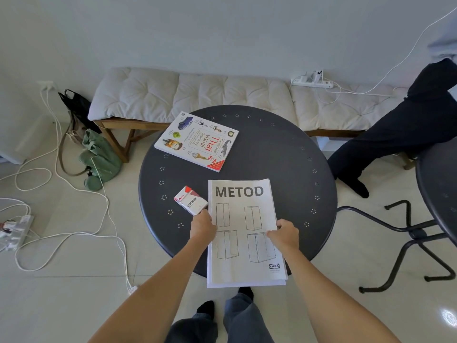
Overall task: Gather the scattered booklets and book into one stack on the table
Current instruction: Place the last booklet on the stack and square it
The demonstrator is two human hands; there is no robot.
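A pile of white booklets (243, 219), topped by one titled METOD, lies at the near edge of the round dark table (284, 164) and overhangs it towards me. My left hand (202, 227) grips the pile's left edge. My right hand (284, 235) grips its right edge. A Thai visual dictionary book (197, 141) lies apart at the table's far left, slightly over the rim.
A small white and red VESS box (191, 200) sits just left of the booklets, touching my left hand's fingers. A cushioned bench (197, 95) stands behind the table. A seated person's legs (395, 134) and a second table (440, 184) are at right. Cables and bags lie on the floor at left.
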